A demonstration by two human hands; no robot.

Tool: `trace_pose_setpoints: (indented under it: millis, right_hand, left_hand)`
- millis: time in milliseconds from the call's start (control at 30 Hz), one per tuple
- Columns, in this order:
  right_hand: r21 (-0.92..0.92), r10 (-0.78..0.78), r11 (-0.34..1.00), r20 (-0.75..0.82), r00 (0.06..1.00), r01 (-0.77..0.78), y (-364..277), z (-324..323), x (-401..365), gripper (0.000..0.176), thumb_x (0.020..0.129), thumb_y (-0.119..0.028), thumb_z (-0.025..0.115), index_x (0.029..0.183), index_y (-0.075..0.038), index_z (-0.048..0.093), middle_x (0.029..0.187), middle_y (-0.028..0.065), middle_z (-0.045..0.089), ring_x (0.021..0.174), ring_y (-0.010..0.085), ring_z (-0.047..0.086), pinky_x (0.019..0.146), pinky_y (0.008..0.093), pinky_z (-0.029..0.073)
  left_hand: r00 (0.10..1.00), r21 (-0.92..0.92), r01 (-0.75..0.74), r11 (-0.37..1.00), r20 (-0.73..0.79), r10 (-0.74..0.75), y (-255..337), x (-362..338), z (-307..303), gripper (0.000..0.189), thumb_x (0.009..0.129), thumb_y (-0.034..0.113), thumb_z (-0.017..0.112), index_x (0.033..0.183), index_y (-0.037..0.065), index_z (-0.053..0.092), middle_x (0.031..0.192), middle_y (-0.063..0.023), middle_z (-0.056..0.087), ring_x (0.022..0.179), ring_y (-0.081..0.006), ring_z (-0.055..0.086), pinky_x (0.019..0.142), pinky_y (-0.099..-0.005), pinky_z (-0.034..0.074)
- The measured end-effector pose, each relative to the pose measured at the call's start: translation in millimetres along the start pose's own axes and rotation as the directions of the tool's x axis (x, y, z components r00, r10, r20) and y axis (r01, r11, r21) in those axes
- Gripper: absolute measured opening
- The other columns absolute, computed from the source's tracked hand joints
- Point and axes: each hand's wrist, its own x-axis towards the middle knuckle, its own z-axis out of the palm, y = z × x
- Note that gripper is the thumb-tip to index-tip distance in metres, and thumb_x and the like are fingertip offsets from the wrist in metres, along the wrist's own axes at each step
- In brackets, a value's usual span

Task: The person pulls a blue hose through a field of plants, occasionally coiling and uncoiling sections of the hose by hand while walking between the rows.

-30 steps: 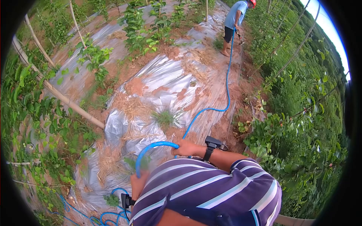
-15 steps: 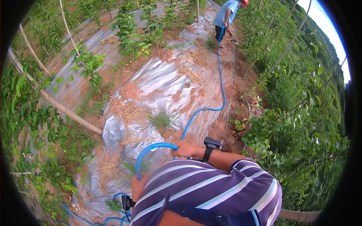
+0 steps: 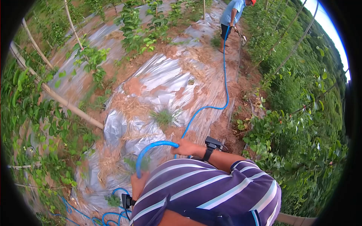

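Note:
A blue hose (image 3: pixel 154 144) arches between my two hands. My right hand (image 3: pixel 183 147) is closed around it in front of my striped shirt, with a black device strapped at the wrist. Lower left, my left hand (image 3: pixel 138 184) grips the other end of the arch, partly hidden by the shirt. From my right hand the hose runs up along the ground to a co-worker (image 3: pixel 233 15) in a blue shirt and red headwear, who holds it with a sprayer-like tool. More hose lies in loops at the lower left.
Silver plastic sheeting (image 3: pixel 162 81) with straw and soil covers the ground ahead. A wooden pole (image 3: pixel 71 107) leans at the left among leafy plants. Dense green bushes (image 3: pixel 298 124) line the right side. A grass tuft (image 3: pixel 164 118) grows through the sheeting.
The co-worker and the ground have shifted slightly right in view, and the co-worker's tool has swung outward to the right. My hands keep nearly the same place on the hose.

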Motion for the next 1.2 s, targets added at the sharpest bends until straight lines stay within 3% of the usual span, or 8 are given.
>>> trace_pose_setpoints:
  millis: [900,1200]
  right_hand:
    - [0.012,0.039,0.999,-0.01,0.999,-0.039,-5.0,-0.2,-6.6,0.022,0.081,-0.026,0.069,0.084,-0.005,0.071,0.066,0.0054,0.063,0.061,0.016,0.058,0.057,0.0344,0.045]
    - [0.008,0.059,0.998,0.009,0.998,-0.059,-6.5,1.2,-4.6,0.025,0.081,-0.028,0.072,0.091,-0.005,0.073,0.071,0.0065,0.066,0.066,0.0174,0.06,0.06,0.0352,0.047]
  left_hand:
    - [1.0,-0.05,0.018,0.999,0.003,-0.018,1.0,-1.6,4.2,0.023,0.085,0.021,0.077,0.075,0.002,0.068,0.066,-0.0005,0.063,0.063,-0.0085,0.053,0.061,-0.0301,0.044]
    - [1.0,-0.048,0.024,0.999,0.003,-0.024,-6.1,1.0,3.4,0.024,0.085,0.02,0.077,0.074,0.001,0.067,0.066,-0.0006,0.062,0.064,-0.0085,0.053,0.061,-0.0297,0.044]
